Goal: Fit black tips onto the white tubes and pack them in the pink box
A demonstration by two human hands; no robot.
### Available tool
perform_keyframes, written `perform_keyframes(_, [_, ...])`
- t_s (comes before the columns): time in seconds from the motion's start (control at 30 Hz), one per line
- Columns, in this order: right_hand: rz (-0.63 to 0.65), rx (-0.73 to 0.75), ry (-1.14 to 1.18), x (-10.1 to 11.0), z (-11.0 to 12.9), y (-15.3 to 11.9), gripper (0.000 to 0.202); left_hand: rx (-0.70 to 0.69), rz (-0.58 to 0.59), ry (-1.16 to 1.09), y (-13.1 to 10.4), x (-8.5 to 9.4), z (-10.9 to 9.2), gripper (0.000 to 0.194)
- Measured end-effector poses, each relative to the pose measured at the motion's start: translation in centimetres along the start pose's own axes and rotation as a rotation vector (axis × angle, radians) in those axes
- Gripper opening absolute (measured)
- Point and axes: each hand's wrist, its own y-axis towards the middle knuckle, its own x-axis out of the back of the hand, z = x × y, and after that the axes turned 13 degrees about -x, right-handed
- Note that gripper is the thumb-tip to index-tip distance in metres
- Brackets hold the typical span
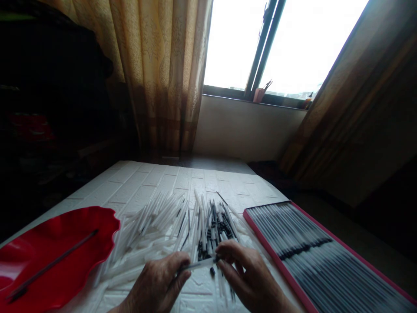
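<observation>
My left hand [159,280] is closed, with thumb and fingers pinching one end of a slim clear plastic tube [201,263]. At the tube's other end, my right hand [244,269] pinches a small black cap [215,259]; the fingertips partly hide it. A loose black cap [212,271] lies on the table just below the tube. Beyond my hands is a pile of thin black rods [213,221] with black ends, mixed with clear tubes. A larger heap of clear tubes [159,213] spreads to the left of it.
On the left stands a red scalloped dish [94,217] with one slender dark stick [55,265] in it. A pink-edged box [269,250] on the right holds rows of filled tubes [293,226]. The white brick-patterned tabletop [156,174] extends toward the curtain [163,78] and window.
</observation>
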Motion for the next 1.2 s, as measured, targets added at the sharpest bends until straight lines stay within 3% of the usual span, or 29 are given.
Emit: perform_keyframes(1.2, [0.024, -0.009, -0.026, 0.10, 0.22, -0.04, 0.007, 0.012, -0.014, 0.013, 0.00, -0.04, 0.03, 0.010])
